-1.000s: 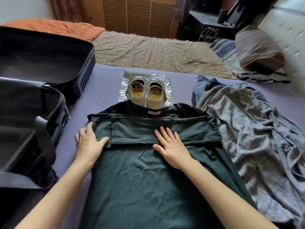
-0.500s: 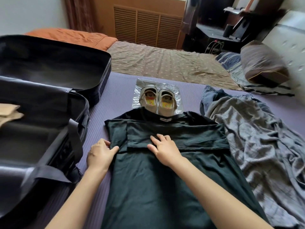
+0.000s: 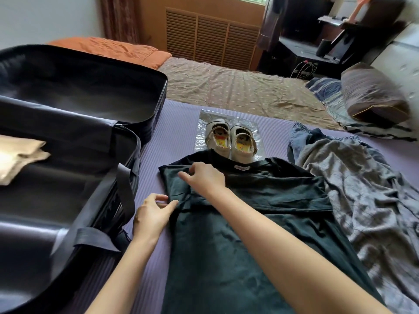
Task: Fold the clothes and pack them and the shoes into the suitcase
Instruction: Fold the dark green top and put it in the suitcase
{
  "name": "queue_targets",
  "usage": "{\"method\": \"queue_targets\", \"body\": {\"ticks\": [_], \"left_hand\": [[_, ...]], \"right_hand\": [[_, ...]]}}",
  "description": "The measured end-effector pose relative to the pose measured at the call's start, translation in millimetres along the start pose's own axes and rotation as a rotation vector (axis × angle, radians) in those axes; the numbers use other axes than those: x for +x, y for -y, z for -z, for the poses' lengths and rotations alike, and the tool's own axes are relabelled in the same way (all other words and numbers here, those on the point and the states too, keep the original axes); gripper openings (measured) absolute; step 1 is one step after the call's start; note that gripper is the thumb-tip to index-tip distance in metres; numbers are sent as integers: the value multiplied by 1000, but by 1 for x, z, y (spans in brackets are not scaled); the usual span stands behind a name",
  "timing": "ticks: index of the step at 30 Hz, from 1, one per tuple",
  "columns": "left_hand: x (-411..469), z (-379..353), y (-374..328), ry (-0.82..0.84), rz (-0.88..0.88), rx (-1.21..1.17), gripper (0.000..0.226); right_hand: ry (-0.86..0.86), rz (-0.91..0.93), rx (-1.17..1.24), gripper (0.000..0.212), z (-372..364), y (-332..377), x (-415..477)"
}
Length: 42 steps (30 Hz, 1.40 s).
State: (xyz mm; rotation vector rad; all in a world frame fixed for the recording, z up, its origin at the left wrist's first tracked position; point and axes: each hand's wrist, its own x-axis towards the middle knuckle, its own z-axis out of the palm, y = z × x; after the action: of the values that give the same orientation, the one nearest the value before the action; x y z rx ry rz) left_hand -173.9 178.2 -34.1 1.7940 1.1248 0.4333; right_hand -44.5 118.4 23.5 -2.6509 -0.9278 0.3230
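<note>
Head cam: dark shirt (image 3: 238, 234) lies mid-frame on the bed. My left hand (image 3: 150, 215) pinches its left edge; right hand (image 3: 205, 175), fingers loosely apart, presses near the collar. I'd keep that edge taut before folding toward the suitcase (image 3: 68, 177) side.

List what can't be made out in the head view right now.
- Dark t-shirt: hem cut off by the bottom edge.
- Shoes: heels hidden by the shirt collar.
- Suitcase: left part cut off by the frame edge; the beige folded item inside is partly cut off and blurred.
- Right hand, left hand: whether the fingers pinch fabric is unclear.
</note>
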Motion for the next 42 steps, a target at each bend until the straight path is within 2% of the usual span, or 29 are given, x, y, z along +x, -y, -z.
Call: {"method": "queue_targets", "body": {"ticks": [4,7,9,12,14,18,22,23,25,30,33,38,40,42], "left_hand": [[-3,-2,0,-8,-9,45,32],[-4,-3,3,-14,-11,20,30],[-6,-3,4,-28,-7,31,29],[-6,-3,8,-24,-9,9,27],[-6,-3,9,-4,-6,-20,24],[-6,-2,7,-5,1,-65,11],[-9,-4,1,2,-32,-131,11],[-11,-6,-2,5,-52,-142,10],[-16,-12,-12,29,-89,-188,9],[-37,-35,-52,135,-224,-214,11],[-51,-58,-71,181,-312,-156,16],[-64,-91,-68,446,-253,-119,23],[-63,-94,-62,452,-307,-109,21],[-56,-91,-53,352,-470,-50,25]], "right_hand": [[-7,-2,-146,65,-12,32,15],[6,30,-256,65,-22,43,17],[12,55,-284,59,-28,46,18],[0,74,-294,34,-29,48,19],[-6,84,-274,29,-27,46,19],[-41,41,-108,28,-19,32,15],[5,-77,221,15,-12,1,19],[4,-85,318,18,-12,-8,20],[-47,-96,453,22,-9,-25,18],[-150,-97,640,15,24,-60,5],[-171,-160,612,17,37,-90,3],[-135,-244,358,32,28,-127,-3],[-135,-311,314,32,20,-135,-6],[-165,-367,322,27,15,-140,-7]]}}
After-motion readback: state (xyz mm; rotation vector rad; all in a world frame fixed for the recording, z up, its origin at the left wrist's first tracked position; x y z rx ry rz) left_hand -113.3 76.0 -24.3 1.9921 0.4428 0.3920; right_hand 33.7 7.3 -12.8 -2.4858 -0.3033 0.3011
